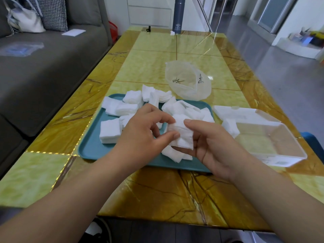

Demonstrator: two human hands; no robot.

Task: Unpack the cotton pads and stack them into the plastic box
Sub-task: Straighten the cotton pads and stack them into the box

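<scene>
- Head view: the left hand (pixel 140 135) pinches a small stack of cotton pads (pixel 182 135) between thumb and curled fingers, at the stack's left edge.
- The right hand (pixel 212 146) grips the same stack from the other side, with the thumb laid across the top and the fingers curled underneath.
- The held stack is square, white and soft, with fuzzy layered edges. It is lifted above the near right part of a teal tray (pixel 91 149).
- The tray is smooth matte plastic, rectangular with rounded corners and a low raised rim. It lies flat on the tabletop (pixel 157 193).
- Loose cotton pads (pixel 110 130) lie on the tray in untidy square bundles, some flat, some tipped on edge, and a few spill over its far rim.
- A clear plastic box (pixel 284 155), rectangular and hard-walled, sits just to the right of the tray, with its frosted lid (pixel 233 111) open behind it. A white bundle of pads shows at its left end.
- A crumpled translucent plastic bag (pixel 187 83) with dark printed marks stands open beyond the tray.
- The tabletop is glossy, with yellow-green marble-like panels and brown veining.
- A dark cylindrical bottle (pixel 178 14) stands at the far end, and a grey fabric sofa (pixel 43 67) runs along the left.
</scene>
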